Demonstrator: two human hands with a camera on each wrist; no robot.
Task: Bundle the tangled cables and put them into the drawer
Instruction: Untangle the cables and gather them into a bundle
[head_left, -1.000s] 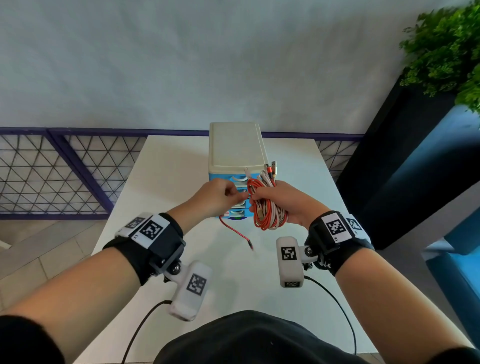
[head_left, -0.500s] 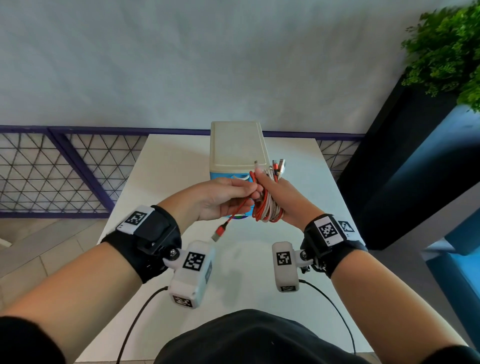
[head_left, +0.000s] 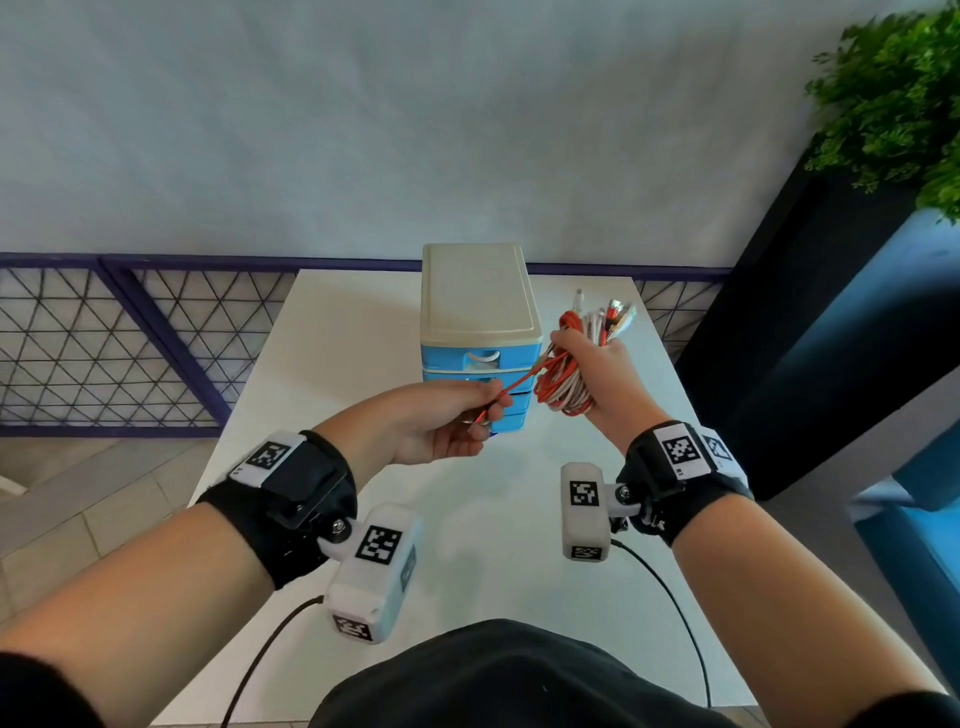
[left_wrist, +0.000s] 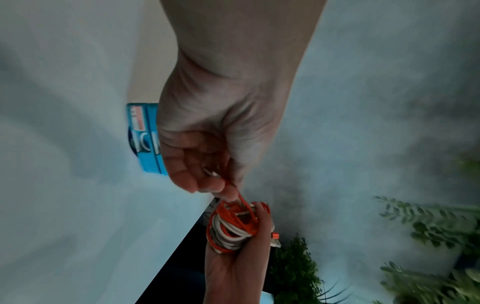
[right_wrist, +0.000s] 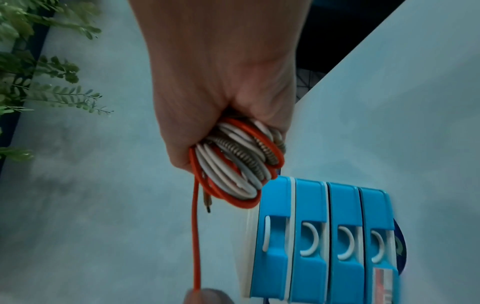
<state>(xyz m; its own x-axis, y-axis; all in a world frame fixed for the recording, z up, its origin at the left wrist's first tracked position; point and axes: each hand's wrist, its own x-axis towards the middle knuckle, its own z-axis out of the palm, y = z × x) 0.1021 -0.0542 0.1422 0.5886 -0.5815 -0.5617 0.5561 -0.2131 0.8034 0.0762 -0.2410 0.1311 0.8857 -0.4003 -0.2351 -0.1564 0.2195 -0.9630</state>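
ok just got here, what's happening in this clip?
A person is bundling cables. The right hand grips a coil of orange and white cables; the left hand pinches the coil's loose orange end and holds it taut. The blue drawer unit on the white table has all its drawers closed.

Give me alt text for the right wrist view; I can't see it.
The right hand grips a coil of orange and white cables, one loose orange strand running taut to a fingertip at the frame's bottom edge. Beside it stands a blue drawer unit, all four drawers closed.
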